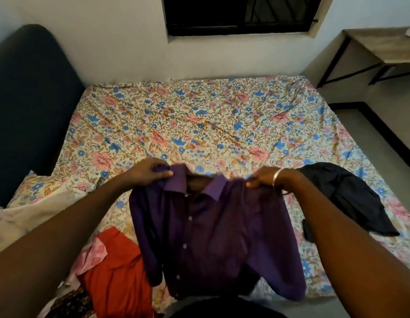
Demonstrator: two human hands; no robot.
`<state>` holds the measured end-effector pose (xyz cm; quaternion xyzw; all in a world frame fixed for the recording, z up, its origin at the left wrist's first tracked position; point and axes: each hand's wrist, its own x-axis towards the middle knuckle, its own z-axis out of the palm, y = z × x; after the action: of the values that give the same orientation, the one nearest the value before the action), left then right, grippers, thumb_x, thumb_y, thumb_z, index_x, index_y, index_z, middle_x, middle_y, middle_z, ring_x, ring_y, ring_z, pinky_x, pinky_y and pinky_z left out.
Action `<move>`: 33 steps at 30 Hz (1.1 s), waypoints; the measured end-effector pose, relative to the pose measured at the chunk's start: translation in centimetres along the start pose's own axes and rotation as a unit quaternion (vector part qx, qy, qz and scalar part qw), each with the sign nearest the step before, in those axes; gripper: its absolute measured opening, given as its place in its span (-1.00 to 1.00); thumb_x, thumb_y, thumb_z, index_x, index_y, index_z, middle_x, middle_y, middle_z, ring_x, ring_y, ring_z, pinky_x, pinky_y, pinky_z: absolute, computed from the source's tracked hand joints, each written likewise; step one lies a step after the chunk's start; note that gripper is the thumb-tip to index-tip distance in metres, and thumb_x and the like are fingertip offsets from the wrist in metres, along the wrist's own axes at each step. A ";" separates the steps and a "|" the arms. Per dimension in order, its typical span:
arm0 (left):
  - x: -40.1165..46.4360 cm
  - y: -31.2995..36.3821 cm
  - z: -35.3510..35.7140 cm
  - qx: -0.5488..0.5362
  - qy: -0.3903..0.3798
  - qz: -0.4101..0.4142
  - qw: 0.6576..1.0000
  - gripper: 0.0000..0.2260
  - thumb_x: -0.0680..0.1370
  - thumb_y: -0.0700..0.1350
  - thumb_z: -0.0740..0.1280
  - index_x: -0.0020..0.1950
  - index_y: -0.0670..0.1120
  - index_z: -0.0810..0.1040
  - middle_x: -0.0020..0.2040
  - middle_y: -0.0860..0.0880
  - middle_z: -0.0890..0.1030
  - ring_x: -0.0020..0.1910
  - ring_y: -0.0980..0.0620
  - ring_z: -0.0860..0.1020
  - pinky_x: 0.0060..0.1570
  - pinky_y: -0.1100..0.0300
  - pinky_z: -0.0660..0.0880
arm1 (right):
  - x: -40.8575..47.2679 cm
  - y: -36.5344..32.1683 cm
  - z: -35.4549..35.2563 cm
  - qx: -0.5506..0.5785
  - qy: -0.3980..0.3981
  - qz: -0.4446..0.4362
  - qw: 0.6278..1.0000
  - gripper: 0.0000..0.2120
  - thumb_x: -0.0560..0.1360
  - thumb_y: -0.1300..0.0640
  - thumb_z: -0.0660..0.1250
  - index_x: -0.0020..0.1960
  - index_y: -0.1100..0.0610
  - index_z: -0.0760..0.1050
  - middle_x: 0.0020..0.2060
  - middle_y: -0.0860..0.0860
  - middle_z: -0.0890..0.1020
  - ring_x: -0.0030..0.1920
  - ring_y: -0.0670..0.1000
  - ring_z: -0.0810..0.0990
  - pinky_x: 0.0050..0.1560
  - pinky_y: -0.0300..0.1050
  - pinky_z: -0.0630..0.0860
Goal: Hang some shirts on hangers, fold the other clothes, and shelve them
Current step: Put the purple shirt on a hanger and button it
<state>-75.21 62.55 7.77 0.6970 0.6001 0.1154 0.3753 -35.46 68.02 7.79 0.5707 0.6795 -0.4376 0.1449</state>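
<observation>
Purple button-up collared shirt (213, 235) held up over the floral-sheeted bed (199, 125).
Left hand (149, 173) and right hand (263, 179) each pinch a shoulder; the shirt hangs between and below them, front facing the camera.

The shirt (213, 235) I hold up is dark purple, and its collar is a lighter purple with small pale buttons down the front. The bed sheet (199, 125) has pink and blue flowers with brown leaves on cream. A red cloth (116, 271) lies by a pink checked one (97, 252). The garment (350, 198) on my right is black. My bangle (276, 176) is silver. The headboard (27, 99) is dark blue.
</observation>
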 end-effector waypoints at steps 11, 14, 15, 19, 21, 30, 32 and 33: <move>4.1 -6.0 13.8 0.001 0.200 -0.141 0.970 -0.54 0.50 -0.10 0.49 0.38 -0.09 0.49 0.30 -0.15 0.43 0.24 -0.20 0.49 0.19 -0.06 0.51 | 12.0 -0.6 11.0 0.184 0.362 0.031 0.913 -0.72 0.52 0.12 0.38 0.23 0.02 0.53 0.08 0.08 0.63 0.00 0.14 0.63 0.01 -0.05 0.55; -0.1 -10.0 22.4 -0.106 0.099 -0.217 0.965 -0.37 0.43 0.23 0.37 0.38 -0.12 0.52 0.27 -0.14 0.50 0.25 -0.18 0.53 0.22 -0.04 0.50 | 13.4 3.2 20.8 0.269 0.261 0.101 0.922 -0.69 0.45 0.19 0.48 0.18 0.15 0.60 0.04 0.15 0.66 0.05 0.16 0.66 0.03 -0.10 0.51; -1.3 -11.5 24.9 -0.134 0.084 -0.246 0.956 -0.26 0.37 0.32 0.31 0.39 -0.14 0.51 0.26 -0.14 0.52 0.26 -0.17 0.53 0.23 -0.03 0.49 | 13.4 4.6 23.9 0.281 0.227 0.135 0.923 -0.64 0.40 0.13 0.51 0.18 0.17 0.60 0.05 0.17 0.66 0.07 0.18 0.66 0.05 -0.06 0.53; -1.9 -16.3 31.8 -0.176 0.072 -0.347 0.919 -0.37 0.45 -0.04 0.55 0.45 -0.22 0.45 0.35 -0.25 0.48 0.38 -0.26 0.46 0.38 -0.04 0.37 | 16.0 9.5 32.5 0.246 0.168 0.261 0.918 -0.20 0.19 -0.15 0.49 0.33 0.22 0.50 0.21 0.31 0.55 0.21 0.30 0.58 0.17 0.04 0.50; -0.9 -17.1 33.5 -0.202 0.092 -0.365 0.904 -0.30 0.46 -0.05 0.55 0.51 -0.23 0.37 0.45 -0.22 0.42 0.45 -0.20 0.39 0.43 -0.01 0.30 | 16.6 9.6 33.6 0.240 0.191 0.305 0.902 -0.03 0.23 -0.01 0.63 0.50 0.27 0.28 0.37 0.41 0.34 0.33 0.39 0.44 0.30 0.09 0.42; 2.5 -18.2 38.6 -0.127 0.112 -0.381 0.909 -0.75 0.60 -0.06 0.38 0.24 -0.11 0.58 0.05 -0.09 0.69 0.04 -0.15 0.64 -0.08 0.09 0.46 | 19.3 10.9 34.2 0.134 0.120 0.289 0.940 -0.86 0.54 0.00 0.34 0.05 0.02 0.51 0.12 0.13 0.67 0.16 0.18 0.63 0.06 -0.03 0.53; 1.5 -17.5 38.4 -0.135 0.109 -0.372 0.912 -0.80 0.62 -0.10 0.35 0.21 -0.11 0.62 0.03 -0.07 0.70 0.02 -0.11 0.65 -0.10 0.15 0.44 | 18.2 11.5 34.3 0.068 0.104 0.258 0.958 -0.89 0.53 0.04 0.31 0.02 0.03 0.54 0.07 0.12 0.69 0.13 0.17 0.65 0.04 -0.03 0.53; 0.6 -17.4 38.6 -0.139 0.095 -0.383 0.908 -0.79 0.62 -0.10 0.35 0.22 -0.11 0.63 0.03 -0.07 0.70 0.04 -0.10 0.65 -0.08 0.16 0.45 | 17.0 11.5 34.0 0.049 0.068 0.245 0.966 -0.85 0.53 0.03 0.31 0.07 0.04 0.54 0.09 0.11 0.69 0.14 0.16 0.65 0.06 -0.04 0.53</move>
<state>-64.54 48.23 -30.64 0.3397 0.8316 0.1108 0.4251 -40.53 52.84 -28.54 0.7544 0.5049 -0.3819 0.1734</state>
